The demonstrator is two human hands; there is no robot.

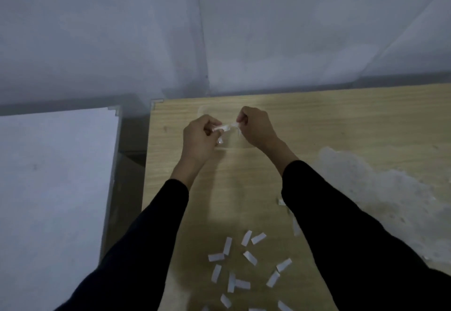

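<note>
Left grip (200, 137) and right grip (256, 127) each pinch an end of a small white strip (223, 127), held between them above the table (317, 120) at mid-frame; loose white slips (246, 237) lie at lower centre.

Table (329, 120): light wood grain; it carries all the things below
Paper strips (244, 266): many small white pieces; scattered flat; some overlap
Pale heap (380, 188): crumpled whitish material; right of the paper strips; its kind is unclear
Clear sheet (234, 145): faint transparent outline; well beyond the paper strips
White top (56, 188): left of the paper strips; a gap between it and the table
</note>
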